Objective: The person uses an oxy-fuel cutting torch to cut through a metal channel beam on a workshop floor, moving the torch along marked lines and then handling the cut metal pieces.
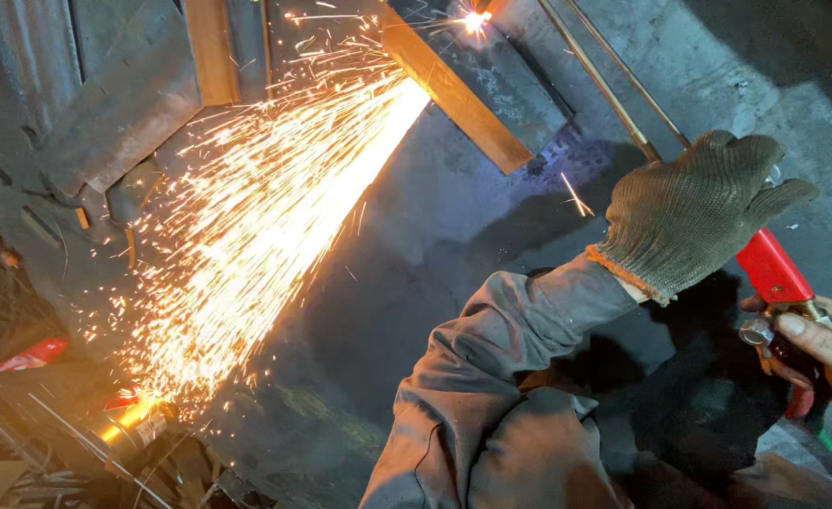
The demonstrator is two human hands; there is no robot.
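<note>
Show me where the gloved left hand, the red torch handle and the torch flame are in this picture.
gloved left hand (694,221): head view, back of the glove.
red torch handle (774,269): head view, middle of the red grip.
torch flame (475,21): head view, bright cutting spot on the steel.

My left hand (694,212) in a knitted olive-grey work glove with an orange-edged cuff, my grey cloth sleeve (520,349) creased and worn, my right hand (826,353) ungloved

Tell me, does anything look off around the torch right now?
The left hand wears a knit glove, but the right hand on the red-handled torch is bare. Sparks spray far left onto scrap.
</note>
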